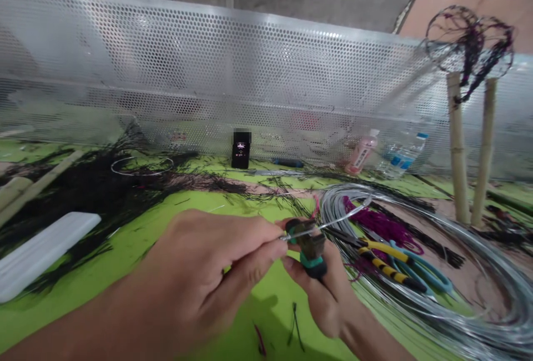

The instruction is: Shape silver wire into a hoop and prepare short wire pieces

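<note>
My left hand [216, 261] pinches a piece of silvery wire [347, 217] between thumb and fingers, above the green tabletop [258, 305]. The wire runs to the right across the head of a pair of black and green pliers [312, 252]. My right hand [327, 294] is closed around these pliers, and their jaws lie near my left fingertips. Whether the jaws are clamped on the wire cannot be made out. Just right of my right hand lie yellow-and-black-handled pliers [389, 265] and blue-handled scissors [425, 277], on a large coil of wire [495, 289].
Purple cord [387, 222] lies inside the coil. Behind stand a black phone-like device [240, 151], a pink bottle [362, 153] and a clear bottle [402, 155], before a perforated metal panel [250, 61]. Black strands [104, 200] and a white bar [45, 252] are left; bamboo posts [458, 150] rise right.
</note>
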Demonstrator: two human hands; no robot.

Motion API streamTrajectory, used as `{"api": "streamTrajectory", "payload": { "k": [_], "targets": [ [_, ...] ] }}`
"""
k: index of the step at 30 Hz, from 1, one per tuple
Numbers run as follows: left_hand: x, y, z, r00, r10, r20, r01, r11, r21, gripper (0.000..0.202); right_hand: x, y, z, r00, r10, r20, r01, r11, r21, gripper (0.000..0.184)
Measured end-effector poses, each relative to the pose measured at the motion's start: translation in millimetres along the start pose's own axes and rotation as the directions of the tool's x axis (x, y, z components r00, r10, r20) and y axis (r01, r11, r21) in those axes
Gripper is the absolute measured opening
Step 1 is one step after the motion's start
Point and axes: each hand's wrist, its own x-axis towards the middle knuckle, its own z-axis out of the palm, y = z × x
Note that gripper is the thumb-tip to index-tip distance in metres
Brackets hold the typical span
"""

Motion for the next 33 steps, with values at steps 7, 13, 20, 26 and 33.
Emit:
{"api": "streamTrajectory", "payload": {
  "k": [7,13,20,26,33],
  "targets": [
    [-5,3,4.4,0.999,0.041,-0.032,-0.038,0.994,0.100,0.023,9,5,2,0.995,-0.086,0.045,0.085,0.996,0.021,0.039],
    [-5,4,5.9,0.997,0.075,-0.028,-0.070,0.987,0.143,0.029,15,7,3,0.987,-0.153,0.040,0.153,0.988,0.010,0.056],
    [-7,7,5.7,0.997,0.054,0.056,-0.057,0.996,0.064,0.024,24,7,5,0.961,-0.277,-0.025,0.276,0.961,-0.017,0.049],
    [-5,8,1.2,0.994,0.061,0.085,-0.060,0.998,-0.019,0.020,28,2,5,0.951,-0.308,-0.041,0.304,0.950,-0.073,0.038],
    [-2,10,-2.5,0.995,0.050,0.089,-0.046,0.997,-0.055,0.020,30,1,9,0.943,-0.328,-0.063,0.322,0.942,-0.095,0.035]
  ]
}}
